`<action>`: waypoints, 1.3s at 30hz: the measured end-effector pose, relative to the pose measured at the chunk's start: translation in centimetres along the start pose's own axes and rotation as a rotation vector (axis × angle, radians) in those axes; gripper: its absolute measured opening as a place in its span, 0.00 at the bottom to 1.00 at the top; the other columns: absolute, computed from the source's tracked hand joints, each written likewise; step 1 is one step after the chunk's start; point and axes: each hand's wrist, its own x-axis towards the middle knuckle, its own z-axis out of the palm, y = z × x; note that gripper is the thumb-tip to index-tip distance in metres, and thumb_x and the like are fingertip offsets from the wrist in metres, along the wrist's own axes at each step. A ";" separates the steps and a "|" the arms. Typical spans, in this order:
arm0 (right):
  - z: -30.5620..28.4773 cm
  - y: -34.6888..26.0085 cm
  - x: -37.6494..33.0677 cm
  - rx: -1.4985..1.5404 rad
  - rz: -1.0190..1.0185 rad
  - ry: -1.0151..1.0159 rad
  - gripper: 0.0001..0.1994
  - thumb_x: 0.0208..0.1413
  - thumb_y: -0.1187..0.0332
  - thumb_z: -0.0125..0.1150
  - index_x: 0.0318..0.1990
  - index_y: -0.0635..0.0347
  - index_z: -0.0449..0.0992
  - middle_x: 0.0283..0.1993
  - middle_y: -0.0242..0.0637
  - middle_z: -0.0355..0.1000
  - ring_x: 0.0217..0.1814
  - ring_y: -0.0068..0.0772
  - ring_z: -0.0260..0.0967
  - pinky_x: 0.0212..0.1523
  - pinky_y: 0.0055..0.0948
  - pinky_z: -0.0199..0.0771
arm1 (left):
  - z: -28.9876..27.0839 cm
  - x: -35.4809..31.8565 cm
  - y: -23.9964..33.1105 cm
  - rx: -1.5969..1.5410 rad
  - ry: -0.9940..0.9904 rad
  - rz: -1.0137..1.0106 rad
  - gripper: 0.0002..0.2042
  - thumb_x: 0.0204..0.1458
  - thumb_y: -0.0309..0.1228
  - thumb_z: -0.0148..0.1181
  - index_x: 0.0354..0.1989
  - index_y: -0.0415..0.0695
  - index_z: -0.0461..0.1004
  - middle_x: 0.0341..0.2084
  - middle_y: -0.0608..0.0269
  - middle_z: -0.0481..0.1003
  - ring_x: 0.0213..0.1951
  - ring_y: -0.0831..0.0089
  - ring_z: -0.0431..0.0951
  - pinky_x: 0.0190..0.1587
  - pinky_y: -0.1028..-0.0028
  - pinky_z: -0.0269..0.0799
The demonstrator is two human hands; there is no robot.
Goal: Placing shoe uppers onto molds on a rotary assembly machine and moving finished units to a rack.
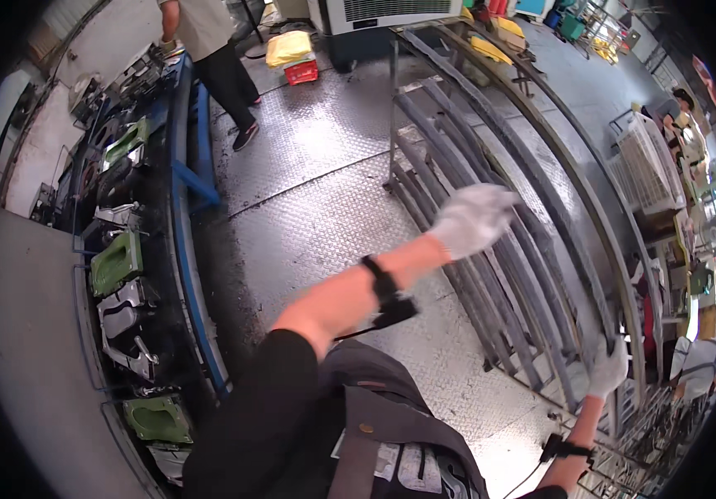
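Note:
A long metal rack of parallel grey bars stands in front of me and to the right. My left hand, in a whitish glove, is over the middle of its bars, blurred at the fingertips. The fingers look loosely apart, with nothing visible in them; whether they touch a bar I cannot tell. At the rack's near right end my right hand, also gloved, has its fingers round a rack bar. Dark straps circle both my forearms.
To the left, a blue-framed line carries green moulds and metal fixtures. A person stands beside its far end. Ahead are a red crate with yellow cloths and a large white cooler. White crates and another person are at right.

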 end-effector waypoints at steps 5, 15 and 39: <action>-1.1 -6.6 -4.3 0.097 0.077 -0.109 0.26 0.56 0.58 0.58 0.58 0.63 0.67 0.58 0.46 0.67 0.61 0.43 0.64 0.60 0.33 0.62 | 1.8 9.1 -0.4 0.625 -0.183 0.114 0.20 0.58 0.44 0.39 0.43 0.47 0.77 0.42 0.53 0.75 0.49 0.57 0.71 0.61 0.53 0.55; -4.1 -23.1 -6.8 -0.117 -0.057 0.108 0.23 0.51 0.43 0.59 0.38 0.56 0.78 0.30 0.38 0.76 0.29 0.42 0.73 0.28 0.35 0.72 | -6.1 9.0 -8.1 0.462 -0.356 0.156 0.22 0.60 0.44 0.35 0.42 0.47 0.76 0.39 0.62 0.76 0.47 0.65 0.72 0.63 0.61 0.46; 1.6 -51.7 4.2 0.741 -0.300 -0.192 0.22 0.59 0.66 0.53 0.60 0.62 0.64 0.62 0.45 0.62 0.66 0.39 0.58 0.64 0.38 0.58 | -19.8 -31.8 -39.5 -0.129 -0.135 -1.068 0.21 0.53 0.46 0.44 0.45 0.47 0.76 0.41 0.50 0.77 0.44 0.54 0.76 0.50 0.61 0.69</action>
